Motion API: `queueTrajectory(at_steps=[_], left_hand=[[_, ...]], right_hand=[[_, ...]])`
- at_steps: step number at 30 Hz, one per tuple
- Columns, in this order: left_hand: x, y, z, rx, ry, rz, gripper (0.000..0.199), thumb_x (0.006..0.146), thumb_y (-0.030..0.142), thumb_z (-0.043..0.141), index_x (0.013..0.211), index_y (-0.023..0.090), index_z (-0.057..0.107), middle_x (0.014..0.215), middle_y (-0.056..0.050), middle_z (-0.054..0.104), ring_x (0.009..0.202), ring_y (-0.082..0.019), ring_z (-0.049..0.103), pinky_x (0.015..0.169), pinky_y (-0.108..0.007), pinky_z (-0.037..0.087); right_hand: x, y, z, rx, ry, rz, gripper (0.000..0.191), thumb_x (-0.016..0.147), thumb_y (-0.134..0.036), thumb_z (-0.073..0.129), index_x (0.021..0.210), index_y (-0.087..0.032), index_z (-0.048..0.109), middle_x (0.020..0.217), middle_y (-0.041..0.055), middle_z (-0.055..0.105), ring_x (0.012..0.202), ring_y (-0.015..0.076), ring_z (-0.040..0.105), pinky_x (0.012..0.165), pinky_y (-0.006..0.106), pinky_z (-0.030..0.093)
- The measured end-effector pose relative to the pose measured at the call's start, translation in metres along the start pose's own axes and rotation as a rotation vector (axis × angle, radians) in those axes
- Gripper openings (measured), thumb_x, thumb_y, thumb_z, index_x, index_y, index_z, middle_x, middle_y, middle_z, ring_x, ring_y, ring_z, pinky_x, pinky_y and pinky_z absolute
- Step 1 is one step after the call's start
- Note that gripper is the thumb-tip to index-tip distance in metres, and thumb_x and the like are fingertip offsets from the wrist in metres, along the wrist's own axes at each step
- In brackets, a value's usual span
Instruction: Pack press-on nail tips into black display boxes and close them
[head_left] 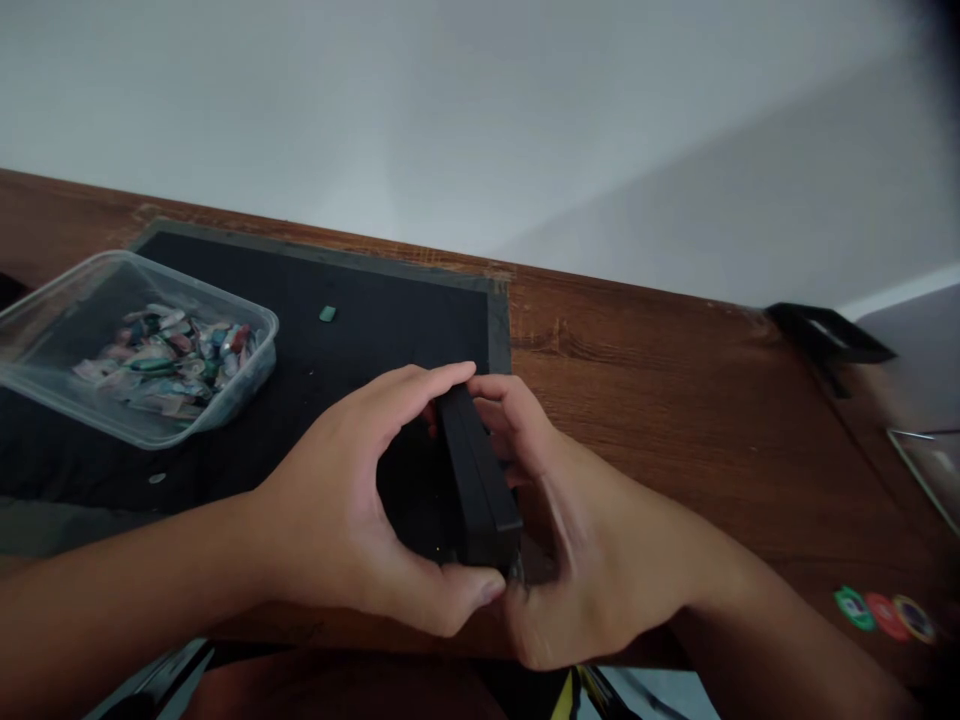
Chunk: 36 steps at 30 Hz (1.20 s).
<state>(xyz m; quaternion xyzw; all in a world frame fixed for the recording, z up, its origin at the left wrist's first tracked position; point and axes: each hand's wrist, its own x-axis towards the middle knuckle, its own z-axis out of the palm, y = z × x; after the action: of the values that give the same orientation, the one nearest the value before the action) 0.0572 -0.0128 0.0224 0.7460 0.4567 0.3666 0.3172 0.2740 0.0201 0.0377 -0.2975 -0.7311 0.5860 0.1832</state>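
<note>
Between my two hands, near the table's front edge, a black rectangular box-like object (480,475) stands on its narrow side, with a seam along its top. My left hand (367,490) grips its left side, thumb at the near end and fingers at the far end. On the other side my right hand (577,530) closes round it the same way, thumb low at the near corner. The fingertips of both hands meet at the far end. The undersides of the box and some fingers are hidden.
A clear plastic tub (259,375) of small wrapped, stone-like pieces stands on a black mat (375,340) at left. A green chip (328,314) lies on the mat. Colourful round tokens (885,613) lie at right on the wooden table (637,400); a black item (829,335) sits farther back.
</note>
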Motion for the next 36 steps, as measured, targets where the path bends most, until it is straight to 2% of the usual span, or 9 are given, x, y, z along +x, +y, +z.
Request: queueTrajectory(at_steps=[4, 8, 11, 14, 18, 23, 29, 33, 36], left_hand=[[0.000, 0.000, 0.001, 0.018, -0.006, 0.045, 0.100, 0.059, 0.043, 0.090, 0.149, 0.027, 0.050, 0.127, -0.008, 0.069, 0.110, -0.031, 0.070, 0.097, -0.047, 0.059], [0.001, -0.004, 0.001, 0.015, -0.008, 0.125, 0.099, 0.062, 0.043, 0.087, 0.152, 0.031, 0.048, 0.120, -0.007, 0.067, 0.104, -0.030, 0.069, 0.090, -0.047, 0.059], [0.004, -0.004, -0.002, 0.019, 0.002, 0.196, 0.097, 0.060, 0.038, 0.083, 0.151, 0.026, 0.049, 0.116, -0.009, 0.067, 0.100, -0.031, 0.069, 0.086, -0.048, 0.060], [0.007, -0.002, -0.006, -0.062, -0.020, 0.143, 0.091, 0.066, 0.040, 0.084, 0.149, 0.023, 0.051, 0.124, -0.010, 0.068, 0.108, -0.034, 0.070, 0.094, -0.050, 0.061], [0.009, -0.005, -0.010, -0.302, -0.095, 0.132, 0.085, 0.074, 0.036, 0.085, 0.151, 0.029, 0.050, 0.141, -0.008, 0.067, 0.124, -0.037, 0.069, 0.109, -0.051, 0.058], [0.013, -0.014, -0.011, -0.427, -0.105, 0.254, 0.078, 0.079, 0.026, 0.086, 0.148, 0.029, 0.050, 0.134, -0.008, 0.065, 0.125, -0.031, 0.068, 0.109, -0.045, 0.058], [0.012, -0.028, -0.010, -0.306, -0.056, 0.176, 0.059, 0.083, 0.025, 0.082, 0.136, 0.029, 0.054, 0.124, -0.006, 0.064, 0.114, -0.022, 0.068, 0.094, -0.030, 0.060], [0.010, -0.035, -0.007, -0.236, 0.005, 0.086, 0.063, 0.080, 0.035, 0.090, 0.134, 0.030, 0.057, 0.137, -0.008, 0.064, 0.129, -0.027, 0.065, 0.113, -0.039, 0.054], [0.011, -0.037, -0.007, -0.037, -0.004, 0.030, 0.062, 0.083, 0.046, 0.088, 0.138, 0.034, 0.061, 0.158, -0.007, 0.058, 0.153, -0.033, 0.050, 0.129, -0.050, 0.041]], right_hand=[[-0.001, 0.002, -0.001, -0.031, -0.009, -0.004, 0.097, 0.063, -0.028, 0.089, 0.145, -0.028, 0.035, 0.133, 0.0096, 0.064, 0.107, 0.0272, 0.071, 0.094, 0.044, 0.065], [-0.002, 0.006, 0.000, -0.021, -0.053, -0.002, 0.102, 0.068, -0.029, 0.086, 0.152, -0.031, 0.027, 0.102, 0.0006, 0.067, 0.075, 0.0192, 0.068, 0.067, 0.035, 0.062], [0.000, 0.007, -0.002, 0.022, -0.070, -0.027, 0.109, 0.071, -0.025, 0.082, 0.161, -0.032, 0.021, 0.108, 0.0028, 0.068, 0.075, 0.0181, 0.068, 0.055, 0.027, 0.055], [0.001, 0.005, -0.012, 0.069, -0.113, -0.099, 0.111, 0.072, -0.023, 0.082, 0.165, -0.033, 0.022, 0.135, 0.0092, 0.066, 0.099, 0.0232, 0.075, 0.070, 0.030, 0.063], [-0.002, 0.004, -0.030, 0.174, -0.086, -0.117, 0.085, 0.080, -0.021, 0.074, 0.159, -0.037, 0.045, 0.154, 0.0026, 0.061, 0.137, 0.0281, 0.064, 0.103, 0.040, 0.061], [0.006, 0.010, -0.050, 0.411, -0.031, -0.100, 0.052, 0.082, -0.029, 0.070, 0.134, -0.030, 0.074, 0.141, 0.0026, 0.074, 0.128, 0.0326, 0.072, 0.101, 0.045, 0.062], [0.021, 0.026, -0.062, 0.404, 0.303, -0.139, 0.022, 0.084, -0.032, 0.074, 0.100, -0.022, 0.086, 0.102, 0.0061, 0.086, 0.094, 0.0279, 0.084, 0.084, 0.041, 0.069], [0.026, 0.033, -0.062, 0.289, 0.537, -0.217, 0.021, 0.088, -0.045, 0.084, 0.087, -0.024, 0.083, 0.087, 0.0032, 0.084, 0.068, 0.0193, 0.080, 0.055, 0.028, 0.064], [0.030, 0.035, -0.063, 0.168, 0.711, -0.315, 0.033, 0.081, -0.054, 0.092, 0.076, -0.024, 0.077, 0.074, 0.0009, 0.080, 0.058, 0.0154, 0.073, 0.048, 0.026, 0.060]])
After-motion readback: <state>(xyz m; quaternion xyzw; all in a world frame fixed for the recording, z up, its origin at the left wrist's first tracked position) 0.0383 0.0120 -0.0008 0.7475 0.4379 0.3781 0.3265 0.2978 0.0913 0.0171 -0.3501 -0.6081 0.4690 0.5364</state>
